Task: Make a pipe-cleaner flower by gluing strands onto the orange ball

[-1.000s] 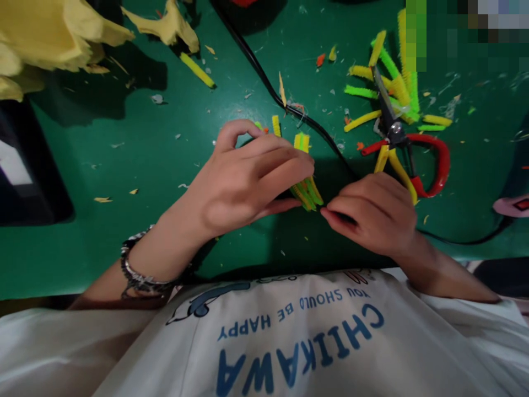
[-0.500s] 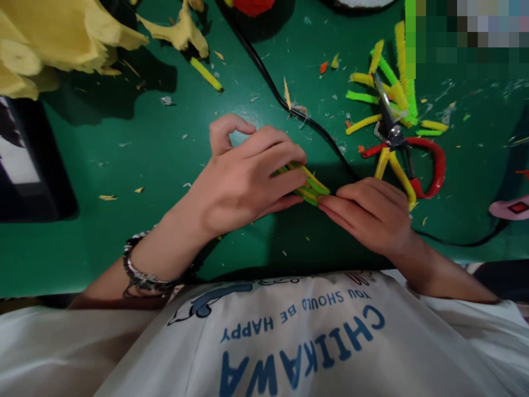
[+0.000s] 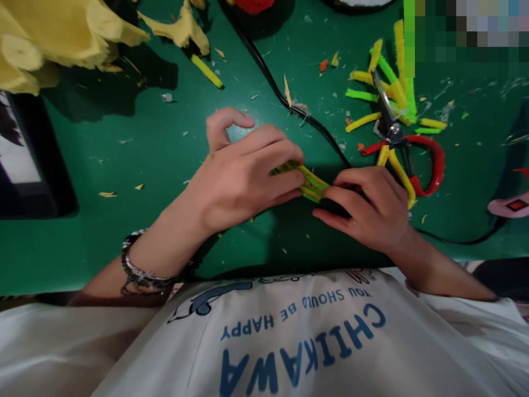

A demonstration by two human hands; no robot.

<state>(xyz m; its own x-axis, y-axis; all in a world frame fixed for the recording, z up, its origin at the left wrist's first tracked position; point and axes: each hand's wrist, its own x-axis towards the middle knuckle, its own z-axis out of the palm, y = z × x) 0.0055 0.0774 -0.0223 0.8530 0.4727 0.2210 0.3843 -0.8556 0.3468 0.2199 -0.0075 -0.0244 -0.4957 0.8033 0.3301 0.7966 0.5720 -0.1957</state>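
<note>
With my left hand (image 3: 250, 171) I'm pinching a bundle of fuzzy yellow-green strips (image 3: 311, 190), which is sitting between both hands over the green counter (image 3: 136, 237). My right hand (image 3: 367, 207) is meeting its right end, thumb parted from the other fingers. I'm apparently shaping or evening that end; next, I'm judging, calls for holding steady on the left while closing the right thumb in.

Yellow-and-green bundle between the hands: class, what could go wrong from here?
The bundle of fuzzy strips could splay or slip if the left hand, whose fingers are around it, loosens. The right hand might knock the red-handled scissors, which lie close beyond it.
</note>
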